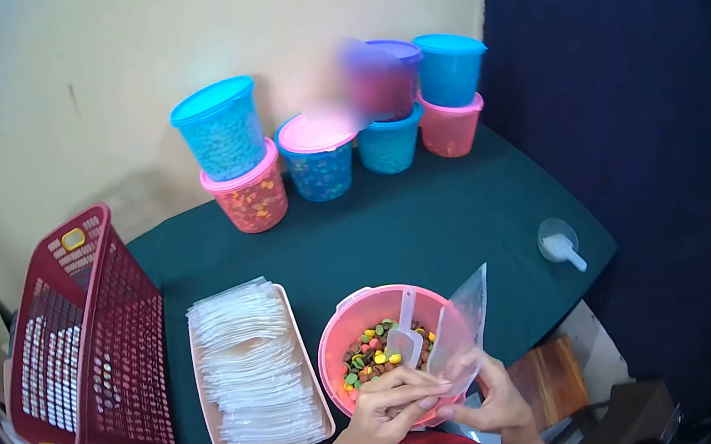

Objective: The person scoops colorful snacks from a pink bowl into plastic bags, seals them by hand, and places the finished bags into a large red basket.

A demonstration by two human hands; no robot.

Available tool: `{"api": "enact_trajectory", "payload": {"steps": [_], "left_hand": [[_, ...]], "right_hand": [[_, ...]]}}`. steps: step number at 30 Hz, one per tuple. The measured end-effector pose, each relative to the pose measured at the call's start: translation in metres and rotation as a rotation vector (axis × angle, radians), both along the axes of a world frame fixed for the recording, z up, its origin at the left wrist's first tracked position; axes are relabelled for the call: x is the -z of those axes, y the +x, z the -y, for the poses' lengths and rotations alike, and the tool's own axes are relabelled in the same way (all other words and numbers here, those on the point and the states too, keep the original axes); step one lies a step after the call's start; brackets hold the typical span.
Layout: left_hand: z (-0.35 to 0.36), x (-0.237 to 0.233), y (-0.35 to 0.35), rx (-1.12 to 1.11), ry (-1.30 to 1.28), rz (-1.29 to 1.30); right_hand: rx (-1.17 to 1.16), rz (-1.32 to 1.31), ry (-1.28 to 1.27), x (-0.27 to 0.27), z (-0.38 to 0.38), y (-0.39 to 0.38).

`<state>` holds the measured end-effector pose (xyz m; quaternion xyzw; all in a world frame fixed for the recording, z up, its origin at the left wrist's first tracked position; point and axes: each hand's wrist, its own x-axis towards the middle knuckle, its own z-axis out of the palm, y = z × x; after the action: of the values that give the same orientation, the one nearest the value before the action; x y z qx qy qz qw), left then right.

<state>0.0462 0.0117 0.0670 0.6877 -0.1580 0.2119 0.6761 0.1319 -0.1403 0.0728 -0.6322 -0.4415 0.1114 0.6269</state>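
Observation:
In front of my chest, a clear plastic bag (pixel 468 311) stands tilted between my hands. My right hand (pixel 496 396) grips it low on its right side, thumb pointing inward. The bent fingers of my left hand (pixel 392 408) pinch the bag's lower left edge. Just beyond my hands is a pink tub (pixel 331 354), partly hidden by the bag and my left hand. Brown, green, yellow and red button-shaped candies (pixel 365 349) lie in it. A translucent scoop (pixel 405 341) rests on the candies, its handle leaning against the far rim.
Left of the tub, a pink tray (pixel 315 393) holds stacked clear bags (pixel 254 375). A maroon basket (pixel 122 349) stands at far left. Lidded tubs (pixel 223 136) are stacked along the back; a blurred patch covers some. A small cup with a white scoop (pixel 558 242) sits near the right edge.

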Motion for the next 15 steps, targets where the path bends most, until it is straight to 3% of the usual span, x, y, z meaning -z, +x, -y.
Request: {"api": "enact_trajectory", "payload": {"steps": [5,7,10,15], "left_hand": [[0.014,0.001,0.006,-0.298,-0.149,0.121],[0.019,-0.003,0.007,-0.416,-0.112,0.116],[0.028,0.0,0.011,-0.589,0.031,0.169],[0.05,0.013,0.009,-0.682,-0.16,0.156]], "right_hand": [[-0.376,-0.133,0.078,-0.007,-0.014,0.025],[-0.413,-0.128,0.098,-0.012,-0.023,0.028],[-0.304,0.088,0.126,-0.002,-0.031,0.04],[-0.444,0.168,0.097,0.002,-0.027,0.059]]}}
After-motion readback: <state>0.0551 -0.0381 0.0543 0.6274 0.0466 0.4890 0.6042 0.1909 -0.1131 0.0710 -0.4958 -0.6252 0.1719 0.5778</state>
